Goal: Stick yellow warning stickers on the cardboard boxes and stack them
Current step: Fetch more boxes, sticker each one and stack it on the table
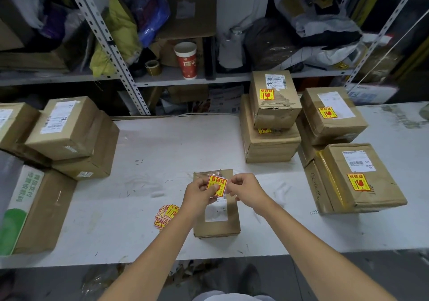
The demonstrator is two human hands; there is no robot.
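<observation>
Soft, even light falls on the table; shelves across the upper frame are dimmer and slightly blurred; straight lines bow toward the edges; the bottom strip is dark.

four stickered boxes, one middle box, one held sticker, one sticker pile, one paper cup.

Head-worn wide-angle view faces forward and down over the table; shelving at twelve o'clock; left hand and right hand close at six.

Bare table mid-lane; box stacks (both sides) hem it.
</observation>
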